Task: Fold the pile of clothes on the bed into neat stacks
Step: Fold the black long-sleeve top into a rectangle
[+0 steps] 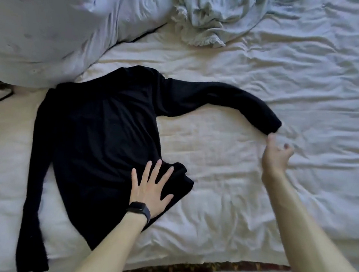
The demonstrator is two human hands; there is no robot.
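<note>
A black long-sleeved top (101, 129) lies spread on the white bed cover (225, 172). Its left sleeve runs straight down along the body toward the bed's front edge. Its right sleeve (221, 98) stretches out to the right. My left hand (150, 187), with a dark band on the wrist, presses flat with spread fingers on the lower hem of the top. My right hand (275, 154) is at the cuff of the right sleeve, thumb and fingers curled; its fingertip touches the cuff, and whether it pinches the fabric is unclear.
A large white pillow (47, 26) lies at the back left, touching the top's shoulder. A crumpled pale garment (215, 15) lies at the back centre. The bed's front edge (206, 265) runs along the bottom, with floor below it.
</note>
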